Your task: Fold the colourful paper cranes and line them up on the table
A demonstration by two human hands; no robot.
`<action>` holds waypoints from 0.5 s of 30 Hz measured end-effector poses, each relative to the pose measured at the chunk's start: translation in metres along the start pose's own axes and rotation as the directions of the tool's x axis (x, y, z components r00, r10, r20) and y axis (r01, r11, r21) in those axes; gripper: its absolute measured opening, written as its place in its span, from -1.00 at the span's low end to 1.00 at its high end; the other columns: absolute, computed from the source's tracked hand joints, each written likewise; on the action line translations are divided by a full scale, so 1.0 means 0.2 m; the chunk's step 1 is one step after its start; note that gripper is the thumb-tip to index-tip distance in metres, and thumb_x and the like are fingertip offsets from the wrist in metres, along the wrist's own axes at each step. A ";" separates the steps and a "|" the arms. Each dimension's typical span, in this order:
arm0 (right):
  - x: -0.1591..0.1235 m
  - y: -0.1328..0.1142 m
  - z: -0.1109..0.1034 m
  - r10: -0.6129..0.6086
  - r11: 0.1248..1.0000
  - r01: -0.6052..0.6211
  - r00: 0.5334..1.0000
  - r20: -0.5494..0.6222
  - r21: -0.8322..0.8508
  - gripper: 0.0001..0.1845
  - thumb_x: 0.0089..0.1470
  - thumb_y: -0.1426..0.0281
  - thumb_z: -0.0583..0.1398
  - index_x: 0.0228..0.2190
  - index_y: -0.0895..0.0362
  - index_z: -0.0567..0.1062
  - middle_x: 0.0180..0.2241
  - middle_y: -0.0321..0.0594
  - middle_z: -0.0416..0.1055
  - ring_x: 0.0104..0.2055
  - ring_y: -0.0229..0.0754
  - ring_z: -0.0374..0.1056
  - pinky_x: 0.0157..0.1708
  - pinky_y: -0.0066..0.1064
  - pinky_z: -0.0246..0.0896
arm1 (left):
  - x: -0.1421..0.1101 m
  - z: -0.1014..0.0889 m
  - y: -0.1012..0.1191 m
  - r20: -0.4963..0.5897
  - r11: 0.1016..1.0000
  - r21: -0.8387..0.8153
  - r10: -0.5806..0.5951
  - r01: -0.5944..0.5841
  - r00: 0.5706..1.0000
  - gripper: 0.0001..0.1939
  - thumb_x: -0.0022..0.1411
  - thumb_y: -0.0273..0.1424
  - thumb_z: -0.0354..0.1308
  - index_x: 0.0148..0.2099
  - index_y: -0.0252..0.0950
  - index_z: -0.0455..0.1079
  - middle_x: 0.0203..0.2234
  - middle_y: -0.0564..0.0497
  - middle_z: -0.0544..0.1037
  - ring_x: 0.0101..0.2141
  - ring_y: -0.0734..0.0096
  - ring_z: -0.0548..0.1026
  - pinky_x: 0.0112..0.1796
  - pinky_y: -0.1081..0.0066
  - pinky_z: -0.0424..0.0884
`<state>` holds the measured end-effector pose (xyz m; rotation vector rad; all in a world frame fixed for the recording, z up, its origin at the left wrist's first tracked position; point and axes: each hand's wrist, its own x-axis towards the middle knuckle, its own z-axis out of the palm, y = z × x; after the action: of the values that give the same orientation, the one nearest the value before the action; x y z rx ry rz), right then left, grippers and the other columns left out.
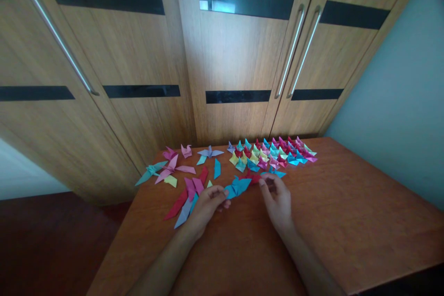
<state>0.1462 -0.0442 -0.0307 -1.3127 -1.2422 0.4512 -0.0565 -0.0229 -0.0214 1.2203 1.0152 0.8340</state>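
Observation:
My left hand (208, 203) rests on the wooden table (347, 222), its fingers pinched on a blue folded paper piece (237, 187) that sticks out to the right. My right hand (277, 201) lies a little to the right of it, fingers curled near a red paper piece (254, 177) and a small blue one (275, 173); whether it holds anything I cannot make out. Rows of small folded paper shapes (274, 152) in pink, yellow, blue and red lie beyond my hands.
Loose folded paper pieces (183, 180) in pink, red, teal and lilac are scattered left of my hands. Wooden wardrobe doors (225, 55) with metal handles stand behind the table. A pale wall (398, 115) runs along the right. The table's left edge drops to dark floor.

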 end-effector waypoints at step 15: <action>0.11 0.01 -0.21 -0.203 0.792 0.193 0.978 0.049 -0.579 -0.68 0.11 0.19 0.06 -0.49 0.14 0.44 -0.56 -0.25 0.40 -0.54 -0.29 0.27 -0.48 -0.51 0.07 | -0.01 0.03 -0.02 0.077 0.997 0.060 0.034 -0.038 0.996 -0.73 0.11 -0.20 0.13 -0.34 -0.34 0.40 -0.53 0.02 0.50 -0.49 0.46 0.41 -0.49 0.52 0.23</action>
<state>0.1915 -0.0456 -0.0153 -1.6632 -1.5565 -0.1159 -0.0506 -0.0270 -0.0249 1.3165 0.9659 0.7836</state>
